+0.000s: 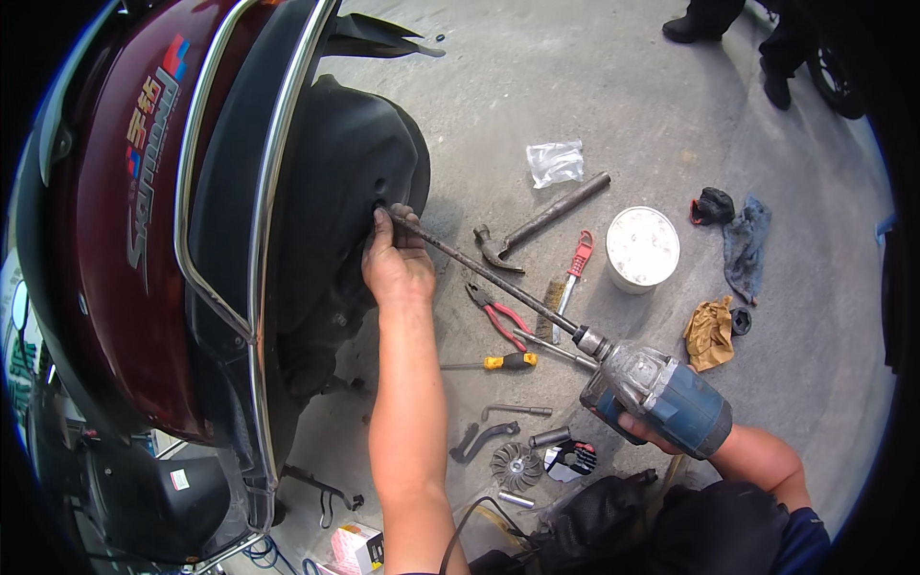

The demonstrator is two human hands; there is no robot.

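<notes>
A cordless impact wrench (682, 402), blue and grey, is in my right hand (644, 433), whose fingers wrap its handle from below. From its nose a long, dark extension bar (489, 273) runs up and left to a scooter. My left hand (398, 268) is closed around the bar's far end, by a hole in the scooter's black plastic cover (355, 158). The tip is hidden by my fingers and the cover. The maroon side panel (129, 240) and chrome guard rail (266, 192) of the scooter stand to my left.
On the concrete lie a hammer (561, 211), red-handled wire brush (575, 268), red pliers (498, 314), yellow-black screwdriver (508, 361), finned fan wheel (516, 466) and clear bag (555, 163). Further right are a white bucket (642, 251), crumpled brown paper (710, 333) and rag (746, 244). Another person's legs (781, 48) stand far right.
</notes>
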